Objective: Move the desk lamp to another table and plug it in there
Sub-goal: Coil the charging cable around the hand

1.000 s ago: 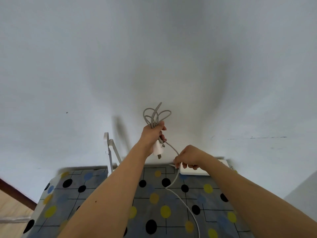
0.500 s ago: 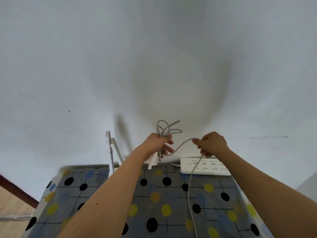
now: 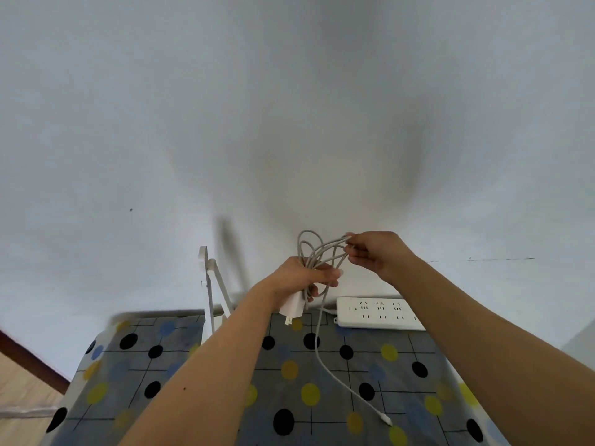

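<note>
My left hand (image 3: 306,275) grips a bundle of grey cable loops (image 3: 317,252) held up in front of the wall, with the white plug adapter (image 3: 292,308) hanging below the fist. My right hand (image 3: 375,254) pinches the top of those loops, just right of the left hand. A loose length of the cable (image 3: 338,378) drops to the table and ends in a small white connector (image 3: 386,420). The white desk lamp (image 3: 211,284) stands at the back left of the table, its base hidden behind my left forearm.
A table with a grey cloth (image 3: 322,375) printed with black, yellow and blue dots stands against a plain white wall. A white power strip (image 3: 376,313) lies at its back edge, right of centre. Wooden floor (image 3: 22,391) shows at lower left.
My right hand has risen from the table to the top of the loops, laying another turn of cable onto the bundle. The free tail on the table is shorter.
</note>
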`<action>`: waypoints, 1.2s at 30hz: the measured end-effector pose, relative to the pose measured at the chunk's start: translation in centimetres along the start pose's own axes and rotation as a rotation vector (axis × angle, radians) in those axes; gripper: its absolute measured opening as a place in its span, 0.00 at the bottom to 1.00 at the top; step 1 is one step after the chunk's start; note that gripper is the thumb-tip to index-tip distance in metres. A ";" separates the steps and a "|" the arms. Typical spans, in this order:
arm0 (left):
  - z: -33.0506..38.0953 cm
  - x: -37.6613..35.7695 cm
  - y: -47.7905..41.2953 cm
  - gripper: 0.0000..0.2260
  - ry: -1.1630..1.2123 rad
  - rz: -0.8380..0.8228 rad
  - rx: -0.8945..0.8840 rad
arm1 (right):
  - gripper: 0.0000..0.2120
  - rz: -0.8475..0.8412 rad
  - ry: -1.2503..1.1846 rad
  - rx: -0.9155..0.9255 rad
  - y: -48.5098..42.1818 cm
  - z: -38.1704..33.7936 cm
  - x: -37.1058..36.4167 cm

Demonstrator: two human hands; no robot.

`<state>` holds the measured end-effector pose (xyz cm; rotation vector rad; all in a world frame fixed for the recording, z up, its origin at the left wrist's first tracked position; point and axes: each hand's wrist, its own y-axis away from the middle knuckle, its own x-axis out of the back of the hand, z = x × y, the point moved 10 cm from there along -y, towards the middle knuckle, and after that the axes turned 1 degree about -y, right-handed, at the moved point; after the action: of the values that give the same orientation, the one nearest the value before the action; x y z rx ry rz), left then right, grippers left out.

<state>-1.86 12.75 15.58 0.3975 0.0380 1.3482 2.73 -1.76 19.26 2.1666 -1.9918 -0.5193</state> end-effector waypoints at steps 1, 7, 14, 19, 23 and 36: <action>0.0 0.0 0.0 0.20 -0.001 0.009 0.004 | 0.04 -0.005 -0.027 -0.003 0.0 0.0 -0.1; -0.5 0.5 -0.3 0.05 0.003 0.082 0.010 | 0.08 -0.041 -0.098 -0.025 0.4 0.8 -0.4; 1.4 2.0 -0.7 0.03 0.223 0.203 -0.028 | 0.10 -0.101 0.151 -0.119 1.2 2.8 -0.2; 2.8 2.5 -0.8 0.05 0.303 0.250 -0.072 | 0.08 -0.344 0.526 -0.129 2.6 4.9 -2.7; 3.4 2.6 -0.9 0.06 0.411 0.242 -0.091 | 0.05 -0.372 0.789 -0.056 2.2 5.8 -3.2; 2.5 2.6 -0.4 0.17 0.045 0.117 -0.044 | 0.28 0.031 1.328 0.109 -0.5 2.7 3.2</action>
<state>-0.24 14.49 18.30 0.3365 0.0222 1.4711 2.42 -4.59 16.15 1.6652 -1.2308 0.8553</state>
